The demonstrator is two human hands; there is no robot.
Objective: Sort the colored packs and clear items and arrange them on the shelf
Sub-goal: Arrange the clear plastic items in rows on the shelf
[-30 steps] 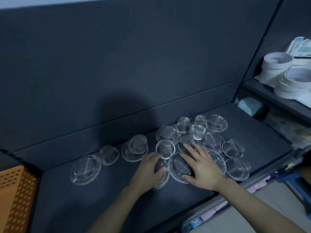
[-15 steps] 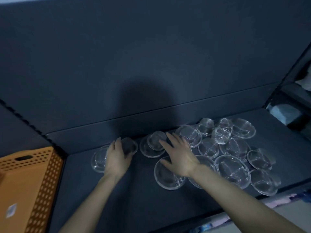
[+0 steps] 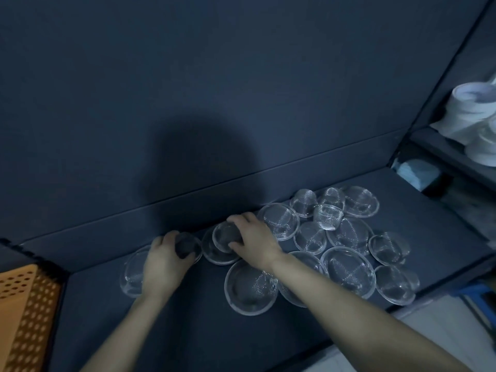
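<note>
The right hand point(image 3: 253, 238), flat before, now grips a small clear cup point(image 3: 226, 234). The left hand point(image 3: 166, 261) holds a second cup point(image 3: 188, 247); the sorting seems to continue.

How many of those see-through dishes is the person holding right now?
2. The left hand grips one small clear dish by the back edge; the right hand grips a second small dish resting on a clear plate. A palm could hide more.
</note>
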